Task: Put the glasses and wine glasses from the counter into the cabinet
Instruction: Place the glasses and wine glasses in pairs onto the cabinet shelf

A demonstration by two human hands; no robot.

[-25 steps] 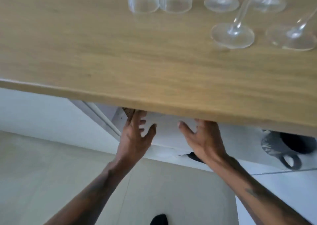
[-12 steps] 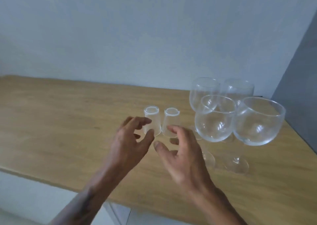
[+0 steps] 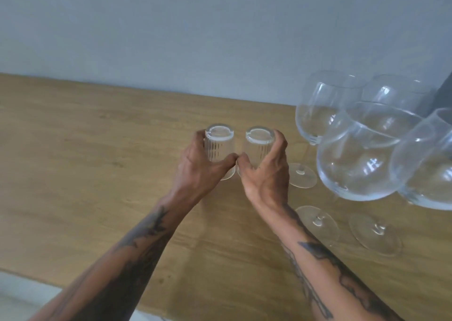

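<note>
Two small clear tumblers stand upside down, side by side, on the wooden counter (image 3: pixel 85 149). My left hand (image 3: pixel 198 169) is wrapped around the left tumbler (image 3: pixel 219 147). My right hand (image 3: pixel 265 174) is wrapped around the right tumbler (image 3: pixel 259 147). Both tumblers still rest on the counter. To the right stand several large round wine glasses, the nearest one (image 3: pixel 354 164) close to my right wrist, another (image 3: pixel 315 115) behind it. The cabinet is out of view.
The counter runs along a pale grey wall (image 3: pixel 195 27). Its front edge (image 3: pixel 29 276) shows at the lower left. Wine glass feet (image 3: pixel 318 222) sit just right of my right forearm. A dark surface (image 3: pixel 444 95) rises at the far right.
My hands came up from under the counter, reached over it open, and have now closed around the two tumblers. The view has risen from the cabinet below to the counter top.
</note>
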